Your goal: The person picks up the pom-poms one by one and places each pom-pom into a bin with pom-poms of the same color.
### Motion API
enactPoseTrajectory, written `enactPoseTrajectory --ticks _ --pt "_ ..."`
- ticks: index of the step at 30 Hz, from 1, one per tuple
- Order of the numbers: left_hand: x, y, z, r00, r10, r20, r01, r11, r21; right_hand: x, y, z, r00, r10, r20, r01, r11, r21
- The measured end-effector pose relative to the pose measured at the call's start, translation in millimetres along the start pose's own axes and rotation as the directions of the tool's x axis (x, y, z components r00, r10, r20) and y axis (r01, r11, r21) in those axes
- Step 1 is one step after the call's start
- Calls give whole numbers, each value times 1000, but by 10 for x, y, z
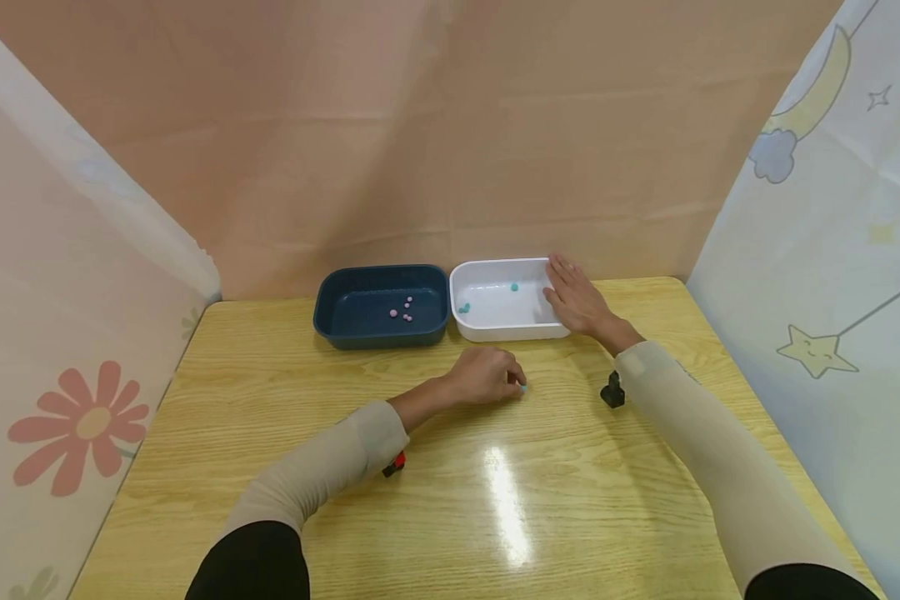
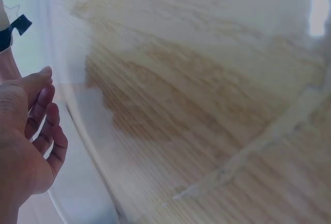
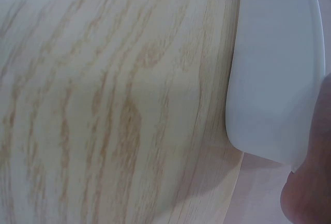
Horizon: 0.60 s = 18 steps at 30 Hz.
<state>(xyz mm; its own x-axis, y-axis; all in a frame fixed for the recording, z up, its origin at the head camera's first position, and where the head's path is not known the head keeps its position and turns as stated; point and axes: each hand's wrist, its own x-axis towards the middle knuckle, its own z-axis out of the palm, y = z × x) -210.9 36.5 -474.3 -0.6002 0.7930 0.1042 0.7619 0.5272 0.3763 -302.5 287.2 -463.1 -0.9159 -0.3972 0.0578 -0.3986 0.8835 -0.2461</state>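
Note:
In the head view my left hand (image 1: 486, 377) is just above the table in front of the trays, pinching a small teal ball (image 1: 523, 389) between thumb and fingertip. The left wrist view shows the same hand (image 2: 28, 131) with thumb and forefinger together; the ball is hidden there. My right hand (image 1: 576, 298) rests with straight fingers on the right end of a white tray (image 1: 510, 332). Inside that tray lie a teal ball (image 1: 514, 287) and a small teal cluster (image 1: 463, 308). Only part of the right hand (image 3: 310, 193) shows in the right wrist view, against the tray's end.
A dark blue tray (image 1: 382, 340) stands directly left of the white one, with several small pink balls (image 1: 393, 313) in it. Both sit at the back of the wooden table (image 1: 270, 417), before a tan backdrop (image 1: 420, 167). Printed cloth panels flank the table.

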Motion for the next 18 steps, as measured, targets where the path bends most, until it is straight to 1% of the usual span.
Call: enactPoseTrajectory --ticks 4,10,18 --pt "-5 -1 -32 1000 4 -4 -4 1000 -10 -3 3 -1 1000 2 6 -2 1000 -5" --pt "-14 -10 -119 999 -14 -31 14 1000 -11 -1 7 -2 1000 2 8 -2 1000 -11" --pt "-3 -55 -262 998 6 -59 -8 1000 -28 2 8 2 1000 -5 -3 5 1000 -14"
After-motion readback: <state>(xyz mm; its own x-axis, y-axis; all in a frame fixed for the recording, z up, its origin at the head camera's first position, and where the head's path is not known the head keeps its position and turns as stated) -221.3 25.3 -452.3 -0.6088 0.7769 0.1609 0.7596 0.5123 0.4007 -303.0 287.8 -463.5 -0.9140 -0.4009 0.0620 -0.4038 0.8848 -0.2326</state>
